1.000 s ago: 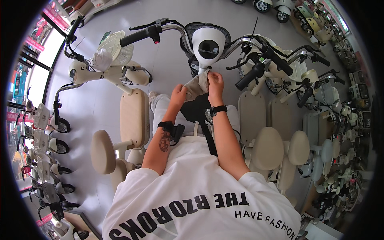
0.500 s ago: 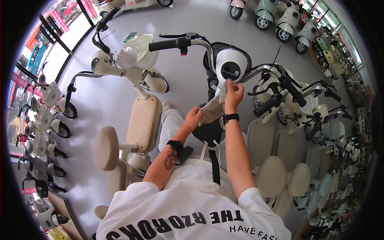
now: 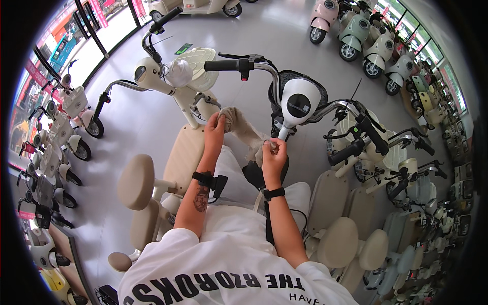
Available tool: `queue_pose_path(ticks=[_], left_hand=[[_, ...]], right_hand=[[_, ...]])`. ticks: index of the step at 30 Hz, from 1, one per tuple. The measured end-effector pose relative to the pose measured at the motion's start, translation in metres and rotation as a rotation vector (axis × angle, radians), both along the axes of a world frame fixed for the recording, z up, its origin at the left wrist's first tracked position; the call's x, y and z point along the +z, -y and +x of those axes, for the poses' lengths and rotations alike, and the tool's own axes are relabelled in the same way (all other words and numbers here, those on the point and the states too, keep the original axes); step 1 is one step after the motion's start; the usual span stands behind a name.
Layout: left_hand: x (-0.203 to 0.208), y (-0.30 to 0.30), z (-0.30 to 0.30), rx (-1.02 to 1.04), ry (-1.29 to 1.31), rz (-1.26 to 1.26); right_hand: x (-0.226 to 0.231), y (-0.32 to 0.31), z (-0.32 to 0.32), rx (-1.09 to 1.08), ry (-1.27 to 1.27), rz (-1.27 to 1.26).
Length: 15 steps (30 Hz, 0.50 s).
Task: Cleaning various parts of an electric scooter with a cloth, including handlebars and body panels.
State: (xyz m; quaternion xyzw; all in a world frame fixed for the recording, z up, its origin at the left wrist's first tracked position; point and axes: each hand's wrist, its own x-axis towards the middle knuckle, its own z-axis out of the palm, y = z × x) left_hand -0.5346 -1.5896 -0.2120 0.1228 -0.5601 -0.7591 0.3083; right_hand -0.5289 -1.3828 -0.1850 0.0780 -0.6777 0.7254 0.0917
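A beige cloth point(image 3: 244, 133) is stretched between my two hands, in front of a white electric scooter's steering column. My left hand point(image 3: 215, 128) grips its upper left end, fingers closed. At the lower right end, my right hand point(image 3: 274, 153) pinches the other part of the cloth. Just beyond stands the scooter's white headset with a round dark display point(image 3: 298, 105). Its chrome handlebar carries a black left grip point(image 3: 222, 65) and a black right grip point(image 3: 373, 133). Behind the headset sits a black mesh basket point(image 3: 278, 91).
To the left stands a cream scooter with a padded beige seat point(image 3: 187, 155) and a backrest point(image 3: 136, 182). More scooters with beige seats point(image 3: 339, 241) crowd close on my right. Rows of scooters line both sides, and pastel scooters point(image 3: 354, 35) stand at the far right.
Both hands have drawn back from the headset. The left hand has moved up and left, the right hand down and left, with the cloth now spread between them. The view has shifted slightly.
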Motion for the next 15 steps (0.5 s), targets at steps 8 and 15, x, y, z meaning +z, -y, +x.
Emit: queue_pose_path(ticks=[8,15], left_hand=[[0.038,0.044,-0.029,0.173,0.205,-0.268],[0.053,0.044,-0.05,0.043,0.174,-0.39]], right_hand=[[0.021,0.008,0.002,0.005,-0.021,-0.126],[0.037,-0.003,0.0,-0.149,-0.079,-0.078]])
